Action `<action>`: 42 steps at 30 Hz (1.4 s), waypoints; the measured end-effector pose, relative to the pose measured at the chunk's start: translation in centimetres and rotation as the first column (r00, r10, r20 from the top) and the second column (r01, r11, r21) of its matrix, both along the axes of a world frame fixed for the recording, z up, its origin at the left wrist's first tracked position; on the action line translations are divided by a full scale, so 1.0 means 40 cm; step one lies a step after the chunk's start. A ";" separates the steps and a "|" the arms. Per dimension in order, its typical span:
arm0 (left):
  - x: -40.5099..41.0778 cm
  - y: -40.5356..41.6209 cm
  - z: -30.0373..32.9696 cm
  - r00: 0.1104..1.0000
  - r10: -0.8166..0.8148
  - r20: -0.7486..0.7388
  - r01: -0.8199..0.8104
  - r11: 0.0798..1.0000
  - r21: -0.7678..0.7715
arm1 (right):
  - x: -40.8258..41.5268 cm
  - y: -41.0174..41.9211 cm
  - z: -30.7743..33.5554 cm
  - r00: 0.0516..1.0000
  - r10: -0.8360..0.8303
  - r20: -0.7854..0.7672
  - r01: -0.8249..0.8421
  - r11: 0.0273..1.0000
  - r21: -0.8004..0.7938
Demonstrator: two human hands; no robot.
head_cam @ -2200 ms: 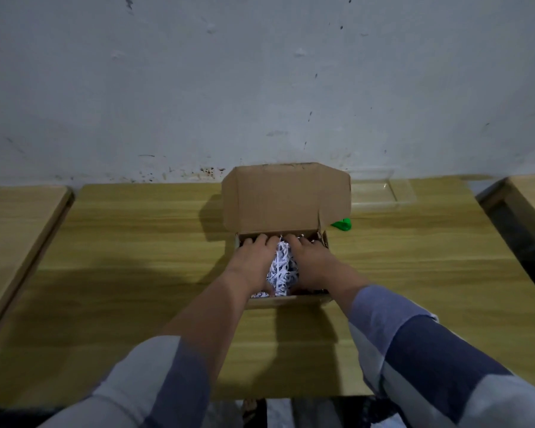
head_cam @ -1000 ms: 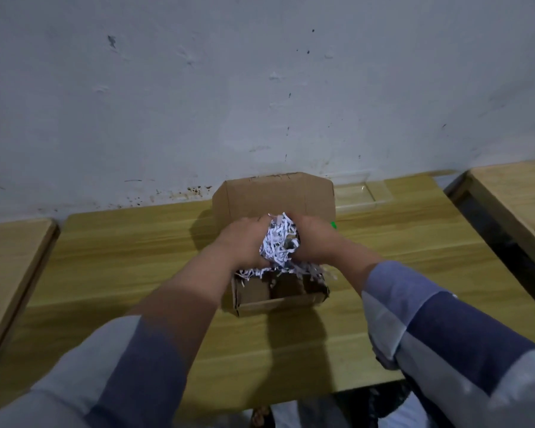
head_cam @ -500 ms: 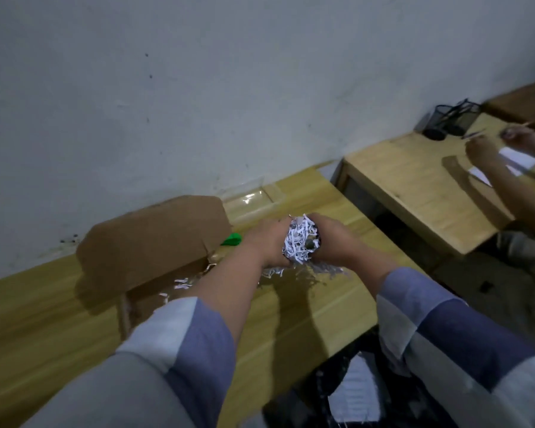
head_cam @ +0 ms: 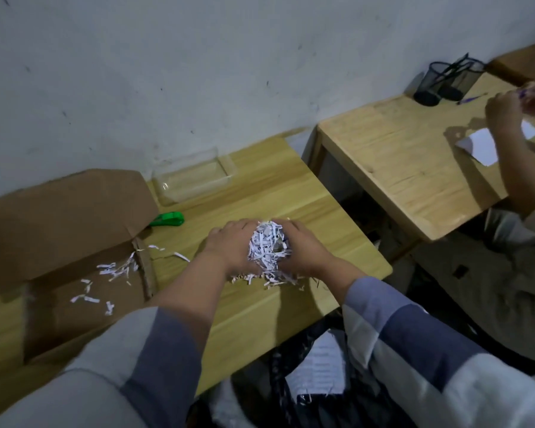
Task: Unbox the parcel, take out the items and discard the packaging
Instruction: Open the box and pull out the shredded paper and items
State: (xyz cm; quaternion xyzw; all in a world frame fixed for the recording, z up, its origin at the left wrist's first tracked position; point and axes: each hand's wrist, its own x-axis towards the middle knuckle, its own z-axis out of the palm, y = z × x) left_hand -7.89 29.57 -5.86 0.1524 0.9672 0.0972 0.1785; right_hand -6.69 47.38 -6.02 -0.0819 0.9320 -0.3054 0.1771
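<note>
Pale wall and a wooden table [head_cam: 260, 307] frame the work. Both hands, left hand [head_cam: 232, 245] and right hand [head_cam: 303, 248], cup one bundle of shredded paper [head_cam: 267, 245] pressed between their palms, some strands trailing onto the wood beneath. The open cardboard box [head_cam: 74, 273] lies to the left of the left hand (a few shreds remain inside). A dark bag [head_cam: 291, 390] sits below the table edge, toward the body from the hands, likely the discard spot. No readable writing.
</note>
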 end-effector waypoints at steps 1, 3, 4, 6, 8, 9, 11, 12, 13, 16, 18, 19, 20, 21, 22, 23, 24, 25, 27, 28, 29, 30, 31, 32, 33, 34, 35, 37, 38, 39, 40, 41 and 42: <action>0.001 -0.007 0.013 1.000 0.010 0.023 -0.010 1.000 -0.003 | -0.009 0.004 0.018 0.998 0.035 0.046 -0.036 0.999 0.023; 0.008 -0.019 0.040 0.999 0.027 0.037 -0.027 1.000 0.008 | -0.027 0.016 0.053 0.990 0.100 0.096 -0.106 0.993 0.053; 0.013 -0.023 0.050 0.999 0.036 0.037 -0.036 0.999 0.016 | -0.034 0.023 0.071 0.987 0.120 0.105 -0.126 0.991 0.054; 0.024 -0.021 0.068 0.999 0.052 0.010 -0.052 0.997 0.050 | -0.041 0.035 0.110 0.985 0.124 0.118 -0.130 0.991 0.040; 0.038 -0.006 0.076 0.994 0.070 -0.078 -0.060 0.991 0.123 | -0.042 0.043 0.140 0.994 0.067 0.083 -0.068 0.998 0.005; 0.046 0.004 0.076 0.987 0.078 -0.138 -0.054 0.985 0.165 | -0.043 0.045 0.143 0.999 0.024 0.029 -0.024 1.000 0.000; 0.062 0.024 0.065 0.971 0.076 -0.228 -0.025 0.976 0.216 | -0.045 0.040 0.135 0.993 -0.052 -0.106 0.054 0.999 0.010; 0.070 0.032 0.055 0.969 0.068 -0.236 -0.015 0.976 0.218 | -0.043 0.036 0.124 0.987 -0.068 -0.149 0.068 0.998 -0.005; 0.076 0.038 0.043 0.973 0.058 -0.225 -0.011 0.979 0.203 | -0.041 0.031 0.109 0.985 -0.065 -0.161 0.062 0.998 -0.022; 0.090 0.038 0.013 0.975 0.080 -0.205 -0.060 0.993 0.103 | -0.021 0.013 0.055 0.993 0.018 -0.117 -0.019 1.000 -0.001; 0.096 0.022 0.002 0.971 0.135 -0.200 -0.122 0.990 0.072 | -0.007 0.007 0.028 0.990 0.028 -0.137 -0.027 1.000 0.007; 0.100 0.011 -0.001 0.968 0.167 -0.186 -0.155 0.985 0.073 | -0.004 0.007 0.020 0.989 0.008 -0.147 -0.007 1.000 0.006; 0.104 -0.002 -0.004 0.966 0.198 -0.168 -0.187 0.979 0.076 | -0.003 0.008 0.016 0.989 -0.013 -0.147 0.013 1.000 0.004; 0.109 -0.014 -0.005 0.963 0.225 -0.149 -0.215 0.973 0.079 | -0.003 0.012 0.013 0.990 -0.029 -0.138 0.031 0.999 0.012; 0.113 -0.025 -0.006 0.960 0.245 -0.133 -0.236 0.968 0.084 | -0.005 0.017 0.011 0.991 -0.037 -0.131 0.042 0.999 0.035; 0.117 -0.032 -0.007 0.958 0.258 -0.125 -0.247 0.964 0.094 | -0.007 0.024 0.011 0.991 -0.041 -0.126 0.049 0.997 0.061; 0.120 -0.035 -0.006 0.956 0.265 -0.122 -0.253 0.962 0.106 | -0.011 0.031 0.012 0.991 -0.040 -0.129 0.052 0.995 0.089; 0.122 -0.034 -0.003 0.954 0.270 -0.126 -0.256 0.959 0.120 | -0.016 0.037 0.015 0.988 -0.036 -0.150 0.053 0.992 0.116; 0.120 -0.020 0.008 0.943 0.283 -0.174 -0.256 0.953 0.163 | -0.024 0.040 0.028 0.976 -0.020 -0.219 0.055 0.986 0.154; 0.116 -0.011 0.015 0.934 0.286 -0.212 -0.249 0.951 0.186 | -0.028 0.036 0.037 0.967 -0.018 -0.256 0.058 0.987 0.149; 0.111 -0.001 0.021 0.929 0.282 -0.239 -0.236 0.950 0.203 | -0.032 0.027 0.046 0.956 -0.014 -0.294 0.054 0.990 0.129; 0.104 0.008 0.026 0.932 0.271 -0.241 -0.223 0.952 0.208 | -0.037 0.015 0.053 0.943 -0.001 -0.331 0.036 0.994 0.099; 0.098 0.018 0.029 0.942 0.261 -0.211 -0.219 0.954 0.203 | -0.043 0.001 0.059 0.939 0.017 -0.344 0.008 0.997 0.071; 0.094 0.025 0.028 0.952 0.260 -0.161 -0.229 0.955 0.189 | -0.050 -0.015 0.061 0.947 0.036 -0.318 -0.021 0.998 0.051; 0.091 0.030 0.024 0.957 0.269 -0.113 -0.248 0.954 0.168 | -0.059 -0.031 0.061 0.962 0.064 -0.266 -0.049 0.997 0.065; 0.090 0.032 0.017 0.955 0.285 -0.081 -0.271 0.951 0.150 | -0.069 -0.047 0.057 0.972 0.105 -0.209 -0.081 0.989 0.121; 0.091 0.031 0.008 0.951 0.304 -0.063 -0.293 0.946 0.137 | -0.079 -0.060 0.053 0.976 0.149 -0.157 -0.115 0.972 0.206; 0.095 0.024 -0.010 0.945 0.326 -0.037 -0.319 0.939 0.124 | -0.100 -0.075 0.047 0.978 0.198 -0.073 -0.165 0.933 0.321; 0.097 0.019 -0.016 0.945 0.326 -0.027 -0.321 0.940 0.116 | -0.111 -0.078 0.049 0.978 0.207 -0.033 -0.185 0.925 0.332; 0.098 0.014 -0.020 0.948 0.319 -0.023 -0.315 0.943 0.105 | -0.120 -0.080 0.053 0.976 0.216 0.012 -0.207 0.920 0.333; 0.099 0.010 -0.022 0.951 0.307 -0.022 -0.304 0.948 0.092 | -0.127 -0.081 0.059 0.973 0.223 0.054 -0.228 0.915 0.333; 0.100 0.007 -0.023 0.955 0.296 -0.025 -0.293 0.953 0.080 | -0.130 -0.080 0.066 0.971 0.227 0.080 -0.241 0.911 0.335; 0.102 0.006 -0.024 0.956 0.292 -0.027 -0.289 0.954 0.077 | -0.131 -0.078 0.070 0.971 0.224 0.084 -0.240 0.911 0.334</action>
